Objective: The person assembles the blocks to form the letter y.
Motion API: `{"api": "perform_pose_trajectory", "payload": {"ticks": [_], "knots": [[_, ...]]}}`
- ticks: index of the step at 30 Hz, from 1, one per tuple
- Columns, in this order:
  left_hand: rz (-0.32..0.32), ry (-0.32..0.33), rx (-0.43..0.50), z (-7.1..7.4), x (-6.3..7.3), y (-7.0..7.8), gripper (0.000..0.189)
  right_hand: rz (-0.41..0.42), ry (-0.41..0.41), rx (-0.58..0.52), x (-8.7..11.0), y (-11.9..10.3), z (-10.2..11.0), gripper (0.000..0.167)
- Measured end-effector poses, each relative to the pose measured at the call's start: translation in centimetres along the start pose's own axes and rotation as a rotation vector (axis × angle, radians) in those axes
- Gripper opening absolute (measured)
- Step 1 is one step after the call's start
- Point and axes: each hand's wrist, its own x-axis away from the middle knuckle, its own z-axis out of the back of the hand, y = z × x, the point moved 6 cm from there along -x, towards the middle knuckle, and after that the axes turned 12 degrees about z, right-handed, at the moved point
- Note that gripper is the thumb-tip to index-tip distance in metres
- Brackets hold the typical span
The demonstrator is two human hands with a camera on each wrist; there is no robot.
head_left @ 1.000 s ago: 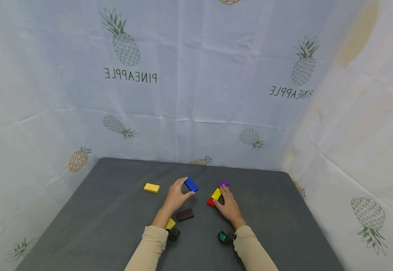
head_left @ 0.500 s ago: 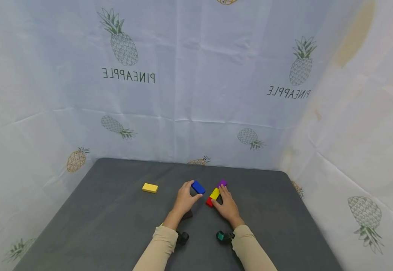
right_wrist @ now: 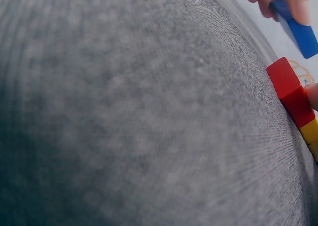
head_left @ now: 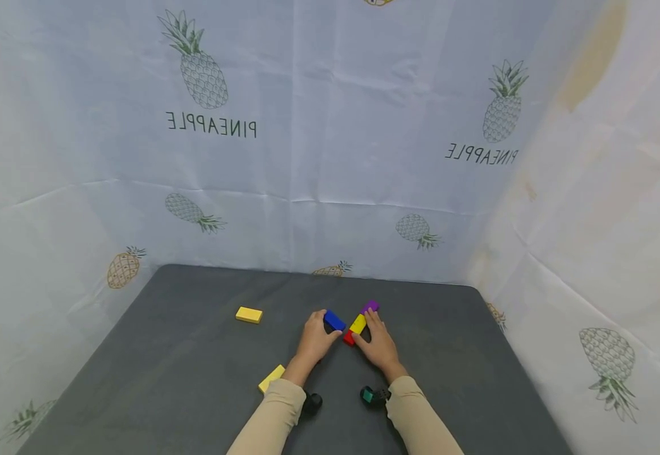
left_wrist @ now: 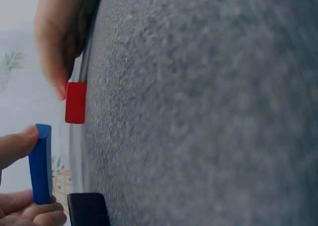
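Note:
A blue block (head_left: 334, 320) is pinched between the thumb and fingers of my left hand (head_left: 314, 341). In the left wrist view that blue block (left_wrist: 40, 164) stands clear of the cloth. Just right of it lies a slanting row: a red block (head_left: 349, 339) at the near end, a yellow block (head_left: 358, 324) in the middle, a purple block (head_left: 371, 306) at the far end. My right hand (head_left: 381, 347) holds this row, thumb by the red end and fingertips by the purple one. The right wrist view shows the red block (right_wrist: 291, 92) against the yellow block (right_wrist: 311, 132).
On the dark grey table (head_left: 193, 366) lie one yellow block (head_left: 249, 315) at the left and another yellow block (head_left: 273, 378) beside my left sleeve. A dark block (left_wrist: 88, 209) sits below my left hand, mostly hidden in the head view. Pineapple-print cloth (head_left: 330, 158) hangs behind.
My left hand has moved right and slightly nearer with the blue block, up close to the row. My right hand stays on the row. The dark block is now covered by the left hand.

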Motion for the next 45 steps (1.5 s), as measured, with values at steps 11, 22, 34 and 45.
{"api": "perform_pose_trajectory", "payload": {"ticks": [11,22,34,45], "knots": [[0.053,0.030,-0.004,-1.0,-0.3,-0.1,0.062,0.017,0.007,0.002,0.0,0.0,0.1,0.074],[0.092,0.030,-0.024,-1.6,-0.2,-0.1,0.061,0.007,-0.003,0.001,0.0,0.0,0.0,0.074],[0.041,0.034,-0.081,-1.9,-0.1,0.2,0.059,0.016,0.014,-0.017,0.0,-0.3,0.4,0.073],[0.020,0.030,-0.193,-2.0,-0.1,0.6,0.060,0.020,0.012,0.000,0.0,-0.2,0.3,0.072]]}}
